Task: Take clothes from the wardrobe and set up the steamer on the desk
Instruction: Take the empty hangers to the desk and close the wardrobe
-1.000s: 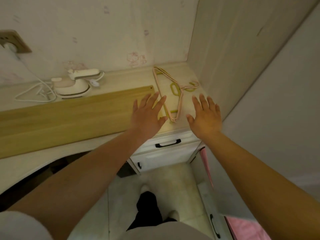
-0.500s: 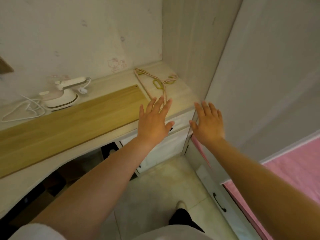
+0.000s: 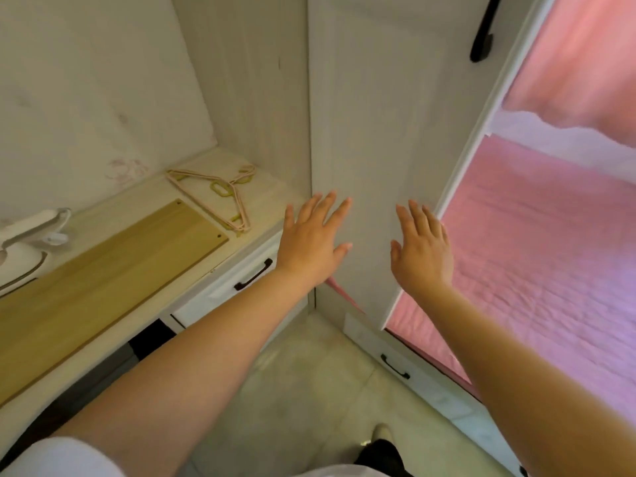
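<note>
A white wardrobe door (image 3: 378, 139) with a black handle (image 3: 483, 32) at its top right stands closed in front of me. My left hand (image 3: 311, 242) and my right hand (image 3: 421, 249) are both raised before its lower part, fingers straight and spread, holding nothing. Whether they touch the door I cannot tell. The white steamer (image 3: 24, 246) sits at the far left of the pale desk (image 3: 265, 201), partly cut off by the frame edge. Pink and yellow hangers (image 3: 220, 194) lie on the desk's right end.
A light wooden board (image 3: 103, 280) lies along the desk. Under the desk is a white drawer (image 3: 223, 290) with a black handle. A bed with pink bedding (image 3: 550, 263) fills the right side, with a drawer (image 3: 395, 366) below it. Pale floor tiles (image 3: 309, 390) lie underfoot.
The view has swung right, away from the desk toward the wardrobe door and bed. Both hands moved with it from over the desk's right end to in front of the door, still spread.
</note>
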